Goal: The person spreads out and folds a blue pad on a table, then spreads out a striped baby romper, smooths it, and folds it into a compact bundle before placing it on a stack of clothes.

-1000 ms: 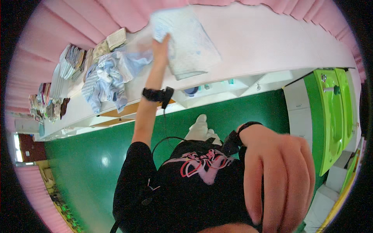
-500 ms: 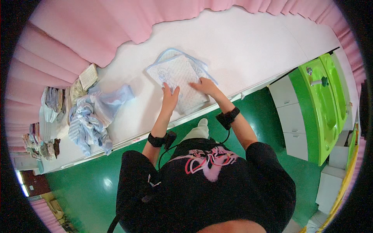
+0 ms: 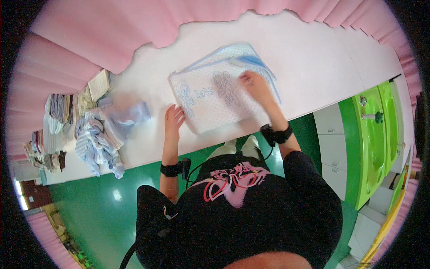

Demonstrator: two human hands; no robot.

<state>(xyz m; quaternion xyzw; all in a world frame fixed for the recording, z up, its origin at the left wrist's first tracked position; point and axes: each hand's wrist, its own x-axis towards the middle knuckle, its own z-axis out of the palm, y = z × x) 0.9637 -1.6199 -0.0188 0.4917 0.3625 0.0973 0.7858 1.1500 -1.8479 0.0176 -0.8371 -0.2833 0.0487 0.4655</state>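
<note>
A white dotted cloth [image 3: 210,112] with blue edging and printed blue figures lies folded on the white table, its layers fanning out at the far edge. At its left side, my left hand [image 3: 174,120] is open, fingers spread, with the fingertips near or on the cloth's edge. My right hand [image 3: 257,87] is over the cloth's right part, fingers bent and smeared by motion. Whether they grip the fabric cannot be made out.
Left on the table [image 3: 309,58] lies a rumpled heap of light blue and striped clothes [image 3: 96,139]. Folded garments [image 3: 58,110] stand behind it. Pink curtains [image 3: 103,36] hang along the far edge. A green sink unit [image 3: 369,148] stands at the right, above green floor.
The cloth has opened out wider, showing more of its printed face. My left hand has moved left to its side edge; my right hand has moved right and away from me.
</note>
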